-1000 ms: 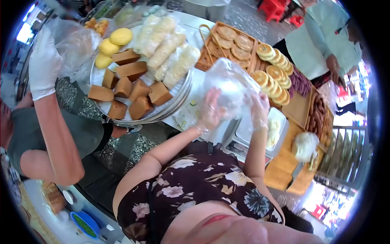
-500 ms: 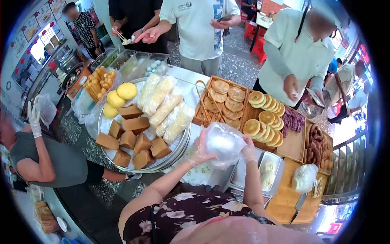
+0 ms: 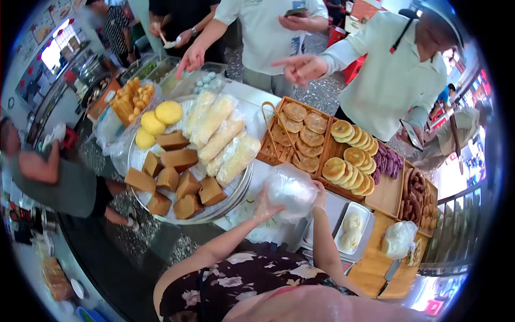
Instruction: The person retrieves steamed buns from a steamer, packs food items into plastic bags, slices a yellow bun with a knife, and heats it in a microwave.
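A clear plastic bag (image 3: pixel 291 192) with something whitish inside is held up in front of my chest. My left hand (image 3: pixel 265 209), in a thin clear glove, grips its left side. On the opposite side my right hand (image 3: pixel 319 196) holds the bag, its fingers partly hidden behind the plastic. What lies inside cannot be made out. Just beyond the bag are flat round cakes (image 3: pixel 309 138) in a wooden tray with tongs (image 3: pixel 284 127). Closest to my right hand is a white tray (image 3: pixel 336 242) with pale buns (image 3: pixel 352 229).
At left a large round tray (image 3: pixel 225 211) carries brown cake blocks (image 3: pixel 188 185), yellow buns (image 3: pixel 169 112) and wrapped rolls (image 3: pixel 217 140). A knife (image 3: pixel 390 275) lies on the wooden board (image 3: pixel 370 256) at right. Customers stand across the counter; another person walks at left.
The customer at right now stretches a pointing hand over the counter, and the middle customer's hand reaches lower. At left, the gloved person has lowered their raised hand. My hands keep the bag.
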{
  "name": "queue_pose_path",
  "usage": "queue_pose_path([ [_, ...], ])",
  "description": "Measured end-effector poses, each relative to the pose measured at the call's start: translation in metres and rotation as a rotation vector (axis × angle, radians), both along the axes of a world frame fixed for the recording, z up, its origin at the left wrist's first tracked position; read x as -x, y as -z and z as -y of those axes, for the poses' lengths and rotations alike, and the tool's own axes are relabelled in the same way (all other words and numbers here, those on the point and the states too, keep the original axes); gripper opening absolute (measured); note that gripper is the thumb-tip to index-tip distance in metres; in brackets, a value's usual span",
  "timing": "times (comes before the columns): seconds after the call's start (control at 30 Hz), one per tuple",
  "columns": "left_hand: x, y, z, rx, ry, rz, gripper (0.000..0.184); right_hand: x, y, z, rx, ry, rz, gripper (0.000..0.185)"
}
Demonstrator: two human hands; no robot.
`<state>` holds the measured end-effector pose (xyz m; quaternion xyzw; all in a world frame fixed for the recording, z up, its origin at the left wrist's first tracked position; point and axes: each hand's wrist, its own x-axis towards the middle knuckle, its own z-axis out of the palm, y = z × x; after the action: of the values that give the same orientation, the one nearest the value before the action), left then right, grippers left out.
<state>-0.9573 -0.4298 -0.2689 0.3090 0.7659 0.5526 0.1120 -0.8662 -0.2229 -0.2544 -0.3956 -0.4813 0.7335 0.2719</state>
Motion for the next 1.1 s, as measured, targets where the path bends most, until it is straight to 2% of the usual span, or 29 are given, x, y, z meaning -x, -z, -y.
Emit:
queue_pose_path([
  [0.03, -0.009, 0.012, 0.001, 0.093, -0.045, -0.051, 0.11, -0.001, 0.006, -0.002, 0.046, 0.012, 0.038, 0.012],
  [0.1, -0.007, 0.0, 0.001, 0.058, -0.013, 0.016, 0.103, -0.01, 0.046, -0.022, 0.392, -0.032, -0.232, 0.014],
  [0.13, -0.007, -0.021, 0.006, 0.105, -0.015, 0.03, 0.102, -0.013, 0.074, -0.027, 0.076, -0.075, -0.138, 0.019],
  [0.17, -0.006, -0.037, 0.011, 0.154, -0.001, 0.031, 0.101, -0.018, 0.059, -0.023, -0.356, -0.288, 0.25, 0.026],
  [0.23, -0.003, -0.032, 0.011, 0.128, 0.007, 0.073, 0.101, -0.007, 0.006, -0.009, -0.938, -0.57, 0.706, 0.032],
  [0.3, -0.001, -0.022, 0.01, 0.092, 0.049, 0.087, 0.101, -0.006, -0.001, -0.006, -0.893, -0.512, 0.697, 0.033],
  [0.4, -0.008, -0.017, 0.016, 0.187, 0.023, 0.114, 0.097, -0.013, -0.012, -0.004, -0.761, -0.437, 0.638, 0.033],
  [0.47, -0.015, -0.065, 0.04, 0.193, -0.052, 0.066, 0.083, -0.013, -0.023, -0.003, -0.674, -0.439, 0.578, 0.033],
  [0.53, -0.009, -0.127, 0.071, 0.232, 0.043, -0.099, 0.073, -0.013, -0.031, 0.003, -0.404, -0.407, 0.474, 0.034],
  [0.57, 0.0, -0.154, 0.09, 0.232, 0.098, -0.328, 0.068, -0.015, -0.026, -0.002, -0.406, -0.42, 0.47, 0.034],
  [0.6, 0.013, -0.18, 0.112, 0.235, 0.154, -0.554, 0.063, -0.022, -0.019, -0.007, -0.593, -0.462, 0.345, 0.034],
  [0.63, 0.032, -0.208, 0.13, 0.271, 0.115, -0.664, 0.054, -0.029, -0.009, -0.012, -0.77, -0.498, 0.214, 0.035],
  [0.67, 0.061, -0.225, 0.149, 0.337, 0.05, -0.765, 0.047, -0.032, 0.001, -0.017, -0.757, -0.441, 0.188, 0.037],
  [0.7, 0.099, -0.231, 0.165, 0.255, -0.039, -0.917, 0.044, -0.033, 0.01, -0.02, -0.222, -0.324, -0.104, 0.038],
  [0.73, 0.129, -0.254, 0.176, 0.349, -0.132, -0.679, 0.047, -0.037, 0.011, -0.024, -0.398, -0.302, 0.008, 0.04],
  [0.77, 0.167, -0.252, 0.192, 0.496, -0.274, -0.555, 0.052, -0.04, -0.004, -0.017, -0.369, -0.231, 0.049, 0.041],
  [0.8, 0.21, -0.24, 0.21, 0.556, -0.424, -0.557, 0.055, -0.041, -0.022, -0.007, -0.337, -0.158, 0.087, 0.042],
  [0.83, 0.253, -0.224, 0.227, 0.609, -0.573, -0.557, 0.058, -0.041, -0.049, 0.01, -0.102, -0.039, 0.051, 0.043],
  [0.87, 0.299, -0.216, 0.242, 0.707, -0.577, -0.493, 0.064, -0.047, -0.048, 0.011, -0.092, 0.081, 0.142, 0.045],
  [0.9, 0.339, -0.212, 0.25, 0.801, -0.578, -0.433, 0.071, -0.039, -0.08, 0.035, -0.153, 0.231, 0.243, 0.044],
  [0.93, 0.366, -0.209, 0.248, 0.786, -0.558, -0.445, 0.071, -0.041, -0.086, 0.045, -0.214, 0.313, 0.249, 0.041],
  [1.0, 0.407, -0.201, 0.242, 0.889, -0.764, -0.203, 0.084, -0.045, -0.09, 0.07, -0.272, 0.425, 0.273, 0.039],
  [1.07, 0.427, -0.193, 0.246, 0.896, -0.64, -0.137, 0.084, -0.05, -0.097, 0.092, -0.199, 0.661, 0.309, 0.03],
  [1.1, 0.436, -0.191, 0.252, 0.904, -0.549, -0.078, 0.084, -0.049, -0.098, 0.103, -0.198, 0.675, 0.327, 0.03],
])
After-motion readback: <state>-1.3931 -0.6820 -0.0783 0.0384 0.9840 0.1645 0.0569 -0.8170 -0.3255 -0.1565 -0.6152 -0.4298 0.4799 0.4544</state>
